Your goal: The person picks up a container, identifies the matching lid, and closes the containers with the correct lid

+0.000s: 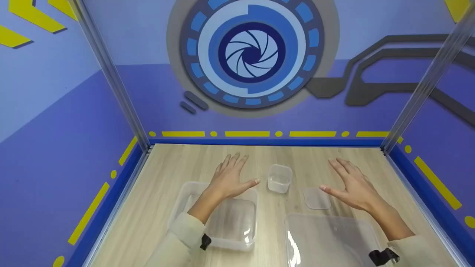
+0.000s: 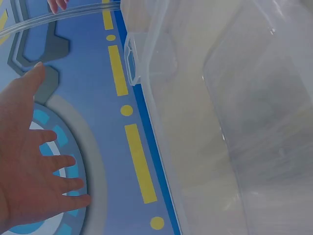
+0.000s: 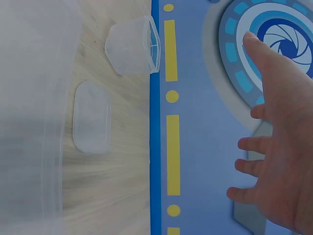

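Note:
My left hand, fingers spread and straight, hovers over the far part of a large clear plastic container. To the right, my right hand is likewise spread, above the wood-grain table near a small square lid. Between the two hands stands a small clear plastic cup-like container, upright and without a lid. A large translucent lid lies flat at the front right. In the right wrist view the right hand holds nothing. The left hand is bare in the left wrist view too.
The wooden tabletop is bounded by blue and purple printed panels, with a round shutter design on the back wall. Metal posts rise at both back corners. A black strap piece sits at the left sleeve.

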Motion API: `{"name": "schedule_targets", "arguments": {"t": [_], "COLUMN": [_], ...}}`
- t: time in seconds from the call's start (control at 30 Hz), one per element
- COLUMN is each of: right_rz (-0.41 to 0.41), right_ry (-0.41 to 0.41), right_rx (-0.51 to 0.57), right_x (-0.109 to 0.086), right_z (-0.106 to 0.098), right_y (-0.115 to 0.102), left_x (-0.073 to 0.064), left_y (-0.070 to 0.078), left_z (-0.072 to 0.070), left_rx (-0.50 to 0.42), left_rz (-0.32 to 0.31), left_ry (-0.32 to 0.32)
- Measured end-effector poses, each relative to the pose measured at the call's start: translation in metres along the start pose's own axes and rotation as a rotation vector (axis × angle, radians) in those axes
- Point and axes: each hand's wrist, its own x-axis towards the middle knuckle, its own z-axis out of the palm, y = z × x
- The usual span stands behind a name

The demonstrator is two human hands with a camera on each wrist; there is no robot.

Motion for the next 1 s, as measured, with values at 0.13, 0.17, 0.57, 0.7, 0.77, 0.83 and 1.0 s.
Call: {"name": "schedule_targets", "arguments": {"t": [0.13,0.17,0.57,0.7,0.77,0.83,1.0], "right_rz": [0.008,0.010,0.021,0.015,0.012,0.014,0.017], "right_ry": [0.004,0.005,-0.027,-0.039,-0.046,-0.058,-0.083], "right_rx": [0.003,0.005,0.019,0.012,0.012,0.017,0.029], "right_x": [0.000,0.000,0.006,0.009,0.010,0.010,0.008], "right_z": [-0.003,-0.003,-0.011,-0.013,-0.014,-0.015,-0.015], "right_y": [0.003,0.004,0.010,0.011,0.011,0.011,0.014], "left_x": [0.004,0.004,0.005,0.005,0.006,0.008,0.008], "left_y": [0.008,0.011,0.028,0.032,0.033,0.035,0.039], "left_z": [0.000,0.001,0.007,0.008,0.010,0.011,0.012], "left_rx": [0.000,-0.001,0.004,-0.006,-0.008,-0.004,-0.012], "left_rz": [0.007,0.010,0.077,0.080,0.079,0.078,0.088], "left_ry": [-0.003,-0.004,-0.022,-0.037,-0.035,-0.030,-0.028]}}
